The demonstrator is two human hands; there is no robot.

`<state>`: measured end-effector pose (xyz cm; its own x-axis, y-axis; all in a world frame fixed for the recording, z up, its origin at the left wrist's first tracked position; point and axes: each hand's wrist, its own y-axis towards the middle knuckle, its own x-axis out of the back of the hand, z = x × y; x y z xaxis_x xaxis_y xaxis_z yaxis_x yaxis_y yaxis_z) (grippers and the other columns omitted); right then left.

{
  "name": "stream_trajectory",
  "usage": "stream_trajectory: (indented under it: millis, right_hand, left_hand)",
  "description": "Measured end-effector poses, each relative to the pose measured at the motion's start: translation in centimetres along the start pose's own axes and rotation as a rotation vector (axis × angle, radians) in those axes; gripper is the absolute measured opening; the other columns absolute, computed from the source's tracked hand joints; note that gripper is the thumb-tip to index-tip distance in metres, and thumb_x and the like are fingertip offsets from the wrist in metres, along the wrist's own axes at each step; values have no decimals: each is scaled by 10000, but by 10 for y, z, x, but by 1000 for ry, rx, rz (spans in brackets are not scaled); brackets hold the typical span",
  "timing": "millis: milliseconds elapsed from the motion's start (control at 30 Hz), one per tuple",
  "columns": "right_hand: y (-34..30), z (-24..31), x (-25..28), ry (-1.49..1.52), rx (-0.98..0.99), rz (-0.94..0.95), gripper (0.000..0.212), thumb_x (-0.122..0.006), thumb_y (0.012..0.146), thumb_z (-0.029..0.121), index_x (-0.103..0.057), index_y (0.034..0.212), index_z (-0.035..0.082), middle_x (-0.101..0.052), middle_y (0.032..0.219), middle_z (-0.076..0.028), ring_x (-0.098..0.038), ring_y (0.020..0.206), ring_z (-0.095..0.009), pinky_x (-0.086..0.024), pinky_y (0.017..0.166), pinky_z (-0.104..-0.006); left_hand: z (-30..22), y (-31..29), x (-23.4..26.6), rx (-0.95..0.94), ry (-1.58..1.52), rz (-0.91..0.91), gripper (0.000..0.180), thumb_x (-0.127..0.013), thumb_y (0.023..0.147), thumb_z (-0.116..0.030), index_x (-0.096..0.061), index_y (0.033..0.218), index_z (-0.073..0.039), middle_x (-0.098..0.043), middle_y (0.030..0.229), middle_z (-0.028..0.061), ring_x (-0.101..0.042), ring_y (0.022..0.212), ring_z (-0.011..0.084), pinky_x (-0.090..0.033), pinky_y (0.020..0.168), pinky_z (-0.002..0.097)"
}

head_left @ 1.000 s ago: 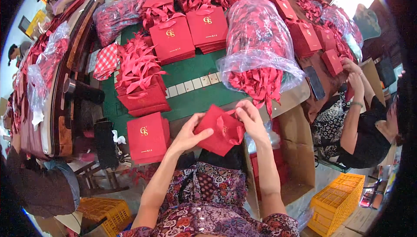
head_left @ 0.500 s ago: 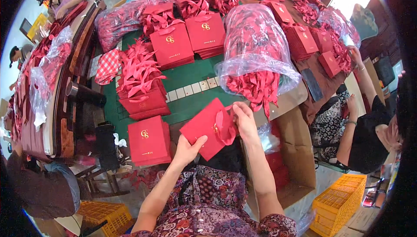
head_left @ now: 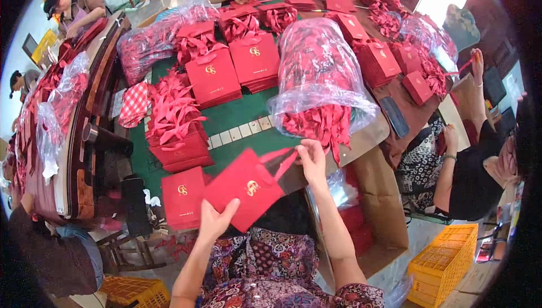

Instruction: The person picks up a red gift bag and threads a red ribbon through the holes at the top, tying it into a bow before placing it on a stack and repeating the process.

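Observation:
A red paper gift bag (head_left: 243,192) with a gold emblem is held tilted in front of me. My left hand (head_left: 217,217) grips its lower left edge, thumb on the front face. My right hand (head_left: 311,160) pinches the bag's red ribbon handle (head_left: 279,161) and draws it out in a taut loop to the upper right. Partly behind the held bag, a stack of flat red bags (head_left: 182,199) lies at the table's near edge. Farther up sits another stack with loose ribbon handles on top (head_left: 178,116).
A clear plastic sack of red ribbons (head_left: 322,76) lies open toward me. More bag stacks (head_left: 212,79) stand beyond, on the green tabletop (head_left: 231,119). An open cardboard box (head_left: 387,206) is at my right, a yellow crate (head_left: 443,257) on the floor. Other people work around the table.
My right hand has pulled the ribbon handle up and away from the bag's face, so it stretches into a loop. The bag has moved left and down, now overlapping the near stack.

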<state>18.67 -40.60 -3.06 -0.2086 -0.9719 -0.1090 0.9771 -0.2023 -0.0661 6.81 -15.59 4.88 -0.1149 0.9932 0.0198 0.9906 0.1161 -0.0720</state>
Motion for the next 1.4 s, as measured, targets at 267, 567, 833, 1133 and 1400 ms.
stream_trajectory:
  millis: [267, 567, 833, 1133, 1400]
  right_hand:
    - [-16, 18, 48, -801, 487, -249, 163, -677, 871, 50, -639, 1029, 56, -600, 994, -150, -552, 960, -347, -451, 850, -433]
    - [-5, 9, 58, -945, 489, -191, 174, -745, 835, 151, -601, 903, 82, -561, 916, -136, -560, 883, -360, -467, 750, -458]
    - [-15, 24, 39, -988, 638, -132, 137, -740, 833, 93, -704, 961, 60, -602, 959, -115, -589, 879, -327, -501, 731, -428]
    - [-66, 39, -6, -812, 781, 189, 178, -766, 770, 70, -708, 938, 85, -641, 951, -64, -615, 854, -280, -532, 722, -371]
    - [-83, 36, -7, -836, 864, 492, 207, -735, 751, 88, -691, 951, 122, -622, 1002, -40, -616, 861, -251, -545, 707, -352]
  left_hand:
    - [-36, 31, -15, -748, 820, -168, 514, -649, 658, 47, -621, 1161, -56, -628, 1027, 130, -596, 942, 337, -495, 831, 420]
    - [37, 10, -68, -623, 1090, 143, 544, -593, 756, -17, -577, 1295, -86, -558, 1240, 131, -530, 1132, 332, -438, 940, 470]
    - [56, 16, -80, -480, 1044, 280, 814, -874, 666, -296, -509, 1366, -95, -495, 1321, 166, -469, 1213, 360, -419, 974, 479]
    - [48, 38, -73, -133, 328, 148, 305, -555, 1012, -255, -656, 1185, -25, -677, 1087, 139, -639, 1026, 325, -478, 943, 383]
    - [45, 70, -65, 408, -233, 286, 446, -502, 1049, -367, -543, 1324, -17, -682, 1117, 123, -658, 974, 178, -545, 807, 315]
